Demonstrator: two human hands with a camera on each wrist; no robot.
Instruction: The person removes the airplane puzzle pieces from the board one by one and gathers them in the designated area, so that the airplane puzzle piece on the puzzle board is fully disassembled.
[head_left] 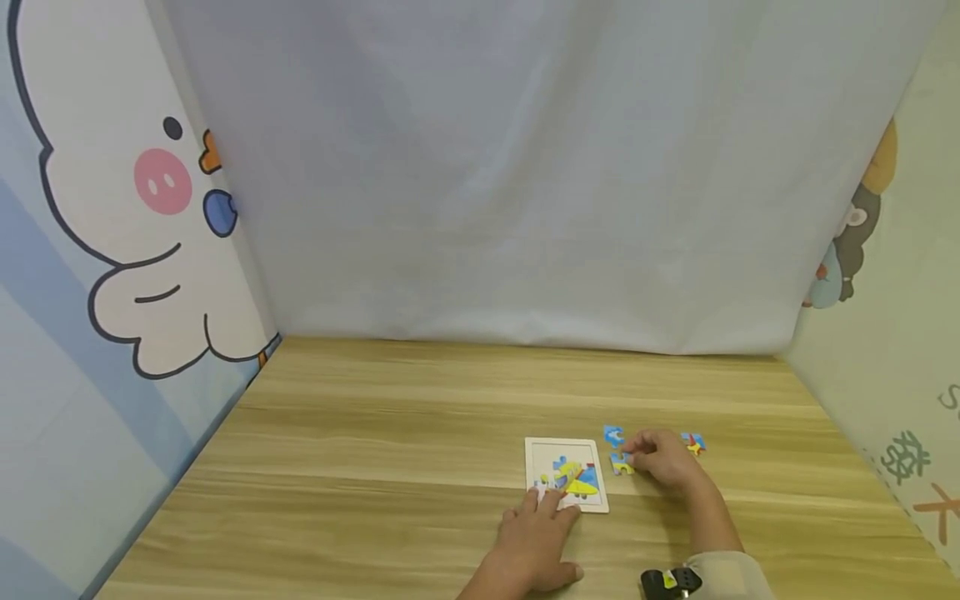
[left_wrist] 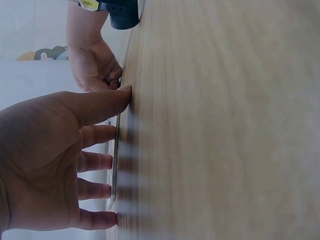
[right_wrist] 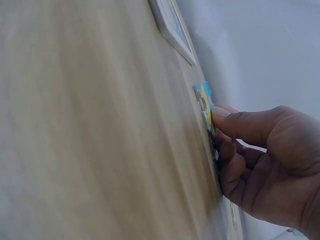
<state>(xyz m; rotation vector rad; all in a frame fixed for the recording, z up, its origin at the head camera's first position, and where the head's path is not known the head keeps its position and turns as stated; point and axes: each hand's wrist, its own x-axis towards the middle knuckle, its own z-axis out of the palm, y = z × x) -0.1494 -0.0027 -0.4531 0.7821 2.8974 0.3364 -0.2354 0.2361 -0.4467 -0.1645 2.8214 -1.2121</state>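
A square white puzzle board [head_left: 561, 440] lies on the table, its partly filled picture showing a yellow airplane [head_left: 582, 488]. My left hand [head_left: 534, 537] rests with spread fingers at the board's near edge; in the left wrist view those fingers [left_wrist: 95, 162] reach straight to the rim. Right of the board, my right hand [head_left: 666, 457] pinches a yellow-and-blue puzzle piece [head_left: 621, 465] by its edge. Up close in the right wrist view, thumb and forefinger meet at that piece [right_wrist: 205, 97], low over the tabletop, while the other fingers curl in.
Just beyond the pinched piece lies a blue-and-white puzzle piece [head_left: 613, 435]. Another with red and yellow on blue [head_left: 693, 442] sits right of my right hand. A grey-white curtain [head_left: 487, 208] hangs at the table's back edge, with printed walls on both sides.
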